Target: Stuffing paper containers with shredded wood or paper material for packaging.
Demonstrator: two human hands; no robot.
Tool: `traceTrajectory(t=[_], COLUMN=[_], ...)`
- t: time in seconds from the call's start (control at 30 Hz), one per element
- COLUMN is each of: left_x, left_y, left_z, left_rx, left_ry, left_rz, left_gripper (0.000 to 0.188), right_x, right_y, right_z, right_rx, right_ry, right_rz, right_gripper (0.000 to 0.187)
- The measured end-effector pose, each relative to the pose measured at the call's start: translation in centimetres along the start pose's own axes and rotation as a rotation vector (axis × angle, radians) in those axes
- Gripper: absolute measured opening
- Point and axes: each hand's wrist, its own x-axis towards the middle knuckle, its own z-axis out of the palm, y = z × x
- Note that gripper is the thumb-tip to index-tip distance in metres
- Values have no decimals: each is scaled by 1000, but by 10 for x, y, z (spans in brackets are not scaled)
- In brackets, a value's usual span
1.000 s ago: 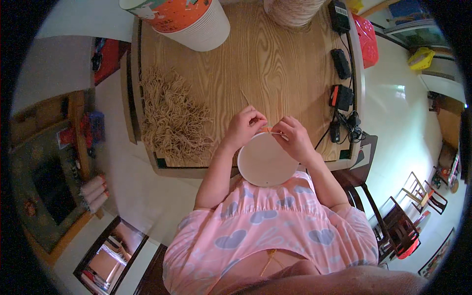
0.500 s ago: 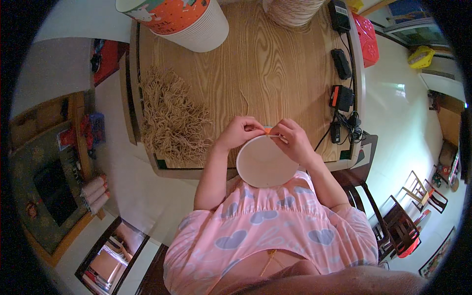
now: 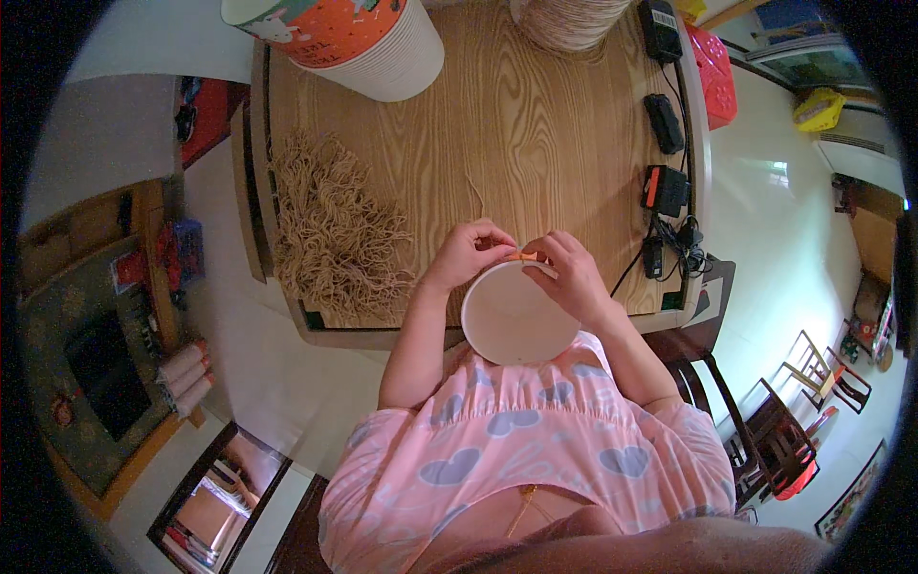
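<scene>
Standing by, I see a paper bucket (image 3: 521, 325) between the near edge of the bench (image 3: 512, 124) and the person's pink dress (image 3: 512, 421), pale inside facing up, far rim in both hands. Left hand (image 3: 501, 251): thumb and fingertips together at the rim; can't tell what, if anything, is pinched there. Right hand (image 3: 543, 258): clamped on the far right rim, thumb at the inner side, fingers outside. A sliver of orange, seemingly outer print, shows between the fingertips.

Handling, my guess: bucket very light, thin card, springy wall, stiffer at the rolled rim. Likely smooth, a bit slippery; dents or creases if the wall is squeezed hard. Best hold: rim, thumb in, fingers out, light pinch; the underside could use support, but it's hidden from here.

Beyond the hands lies a loose cord strand (image 3: 475, 194); left of it, a pile of tan cord (image 3: 339, 230). Both look soft, limp, light, probably grippy, easy to tangle: take one strand by its end. Far left, a stack of nested buckets (image 3: 402, 62); far edge, a cord spool (image 3: 569, 24). Right side: black adapters (image 3: 665, 189).
</scene>
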Motion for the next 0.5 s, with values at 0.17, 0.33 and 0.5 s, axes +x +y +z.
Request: traceTrajectory(t=[0.17,0.33,0.5], left_x=[1,3,4], left_y=[-2,-2,-2], left_z=[1,2,2], left_rx=[51,132,158], left_ry=[-7,-4,7], left_rz=[17,60,42], left_gripper=[4,5,5], right_x=[1,3,7], right_y=[0,-2,-3], right_z=[1,1,0], right_rx=[-85,-101,-105], right_ry=[-16,-18,-46], right_rz=[-33,-35,-20], right_gripper=[16,14,11])
